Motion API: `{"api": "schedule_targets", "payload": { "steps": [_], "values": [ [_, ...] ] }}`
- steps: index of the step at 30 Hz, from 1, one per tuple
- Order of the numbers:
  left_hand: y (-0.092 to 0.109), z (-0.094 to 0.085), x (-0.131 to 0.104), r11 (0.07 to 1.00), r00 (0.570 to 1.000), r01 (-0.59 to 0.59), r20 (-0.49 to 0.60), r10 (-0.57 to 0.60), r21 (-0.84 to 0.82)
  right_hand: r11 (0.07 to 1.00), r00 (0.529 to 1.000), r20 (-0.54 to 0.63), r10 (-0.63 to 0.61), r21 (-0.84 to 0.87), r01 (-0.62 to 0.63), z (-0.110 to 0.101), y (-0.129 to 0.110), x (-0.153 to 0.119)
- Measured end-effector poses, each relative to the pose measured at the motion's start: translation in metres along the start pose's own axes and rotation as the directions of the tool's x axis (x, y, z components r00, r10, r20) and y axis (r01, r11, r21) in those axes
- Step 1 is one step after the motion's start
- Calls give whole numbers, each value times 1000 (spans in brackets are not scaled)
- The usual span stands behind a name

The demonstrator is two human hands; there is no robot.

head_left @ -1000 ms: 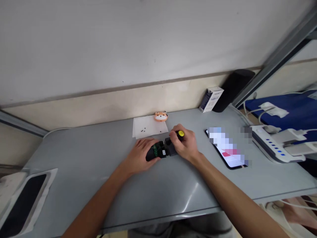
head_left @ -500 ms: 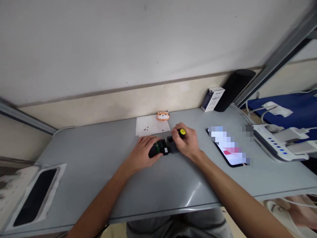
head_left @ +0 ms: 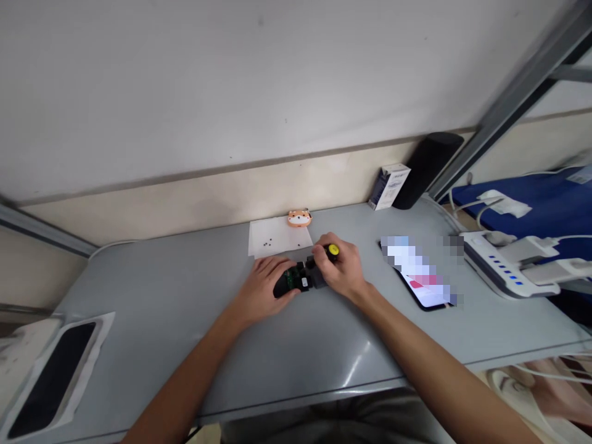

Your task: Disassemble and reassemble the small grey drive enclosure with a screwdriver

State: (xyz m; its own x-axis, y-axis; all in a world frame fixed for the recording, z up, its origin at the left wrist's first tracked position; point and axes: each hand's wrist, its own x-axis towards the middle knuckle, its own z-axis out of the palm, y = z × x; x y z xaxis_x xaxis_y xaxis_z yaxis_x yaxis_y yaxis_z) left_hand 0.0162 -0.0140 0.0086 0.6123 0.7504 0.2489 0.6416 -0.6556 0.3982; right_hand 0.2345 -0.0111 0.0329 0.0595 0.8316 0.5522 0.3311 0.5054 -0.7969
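On the grey desk lies a small black device (head_left: 294, 279) with a green circuit board showing. My left hand (head_left: 264, 288) is wrapped round its left end, thumb along the near side. My right hand (head_left: 343, 266) grips a black screwdriver with a yellow cap (head_left: 333, 250), held over a dark grey block (head_left: 317, 277) at the device's right end. The screwdriver's tip is hidden. Just behind, several tiny dark screws (head_left: 267, 242) rest on a white paper (head_left: 279, 234), with an orange animal-faced case (head_left: 300, 217) at its back edge.
A lit phone (head_left: 419, 274) lies to the right on the desk (head_left: 185, 296), before a white power strip (head_left: 506, 268) with plugs. A carton (head_left: 389, 187) and a black cylinder (head_left: 428, 169) stand at the back right. At the far left is a dark flat object (head_left: 55, 376).
The whole view has shifted slightly, so the desk items appear a little further left. Both hands keep their hold on the device and the screwdriver.
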Motion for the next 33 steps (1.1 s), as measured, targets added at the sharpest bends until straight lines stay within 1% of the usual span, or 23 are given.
{"api": "schedule_targets", "payload": {
  "steps": [2,5,7,9,11,14,16,18,20,22,24,26,28,29,30,31,32,33],
  "values": [
    [-1,3,0,1000,999,-4,-38,4,-5,1000,998,-58,15,26,-13,0,-1,0],
    [-3,7,-2,1000,991,-7,-133,6,-5,996,986,-153,64,65,-54,1,-4,2],
    [-5,4,-3,1000,986,-3,-168,4,6,992,973,-207,99,94,-81,1,-5,4],
    [-8,-6,-1,1000,986,-4,-169,9,31,984,952,-269,145,136,-112,0,-4,8],
    [-12,-21,9,997,990,-3,-143,14,77,966,916,-330,229,191,-172,-2,0,13],
    [-18,-37,39,985,999,20,-37,-14,173,917,849,-369,378,273,-290,-5,12,20],
    [-23,-37,65,976,1000,16,21,-21,219,886,814,-371,447,308,-346,-7,21,23],
    [-30,-30,87,970,995,21,87,-43,244,858,790,-357,499,333,-391,-7,30,25],
    [-36,-24,101,967,989,49,122,-82,250,827,762,-344,549,357,-435,-6,36,27],
    [-39,-24,105,966,986,57,139,-94,251,802,738,-337,584,379,-462,-5,39,28],
    [-37,-30,100,968,985,50,147,-88,247,794,732,-337,592,399,-459,-5,42,29],
    [-31,-40,86,973,988,48,131,-80,228,801,736,-348,580,409,-438,-7,43,31],
    [-19,-46,66,985,994,99,29,-104,140,816,732,-387,561,410,-408,-13,42,33],
    [-13,-45,54,987,991,132,-11,-131,89,828,728,-414,546,401,-393,-17,40,34],
    [-6,-43,43,988,989,145,-25,-144,55,846,730,-444,519,385,-368,-22,38,34],
    [0,-37,32,990,991,137,-11,-137,42,874,736,-481,476,355,-333,-27,34,34],
    [5,-30,23,992,992,120,25,-120,34,906,748,-517,415,305,-293,-32,30,34],
    [9,-23,15,995,992,97,78,-98,22,935,772,-531,350,244,-256,-36,26,33]
  ]
}}
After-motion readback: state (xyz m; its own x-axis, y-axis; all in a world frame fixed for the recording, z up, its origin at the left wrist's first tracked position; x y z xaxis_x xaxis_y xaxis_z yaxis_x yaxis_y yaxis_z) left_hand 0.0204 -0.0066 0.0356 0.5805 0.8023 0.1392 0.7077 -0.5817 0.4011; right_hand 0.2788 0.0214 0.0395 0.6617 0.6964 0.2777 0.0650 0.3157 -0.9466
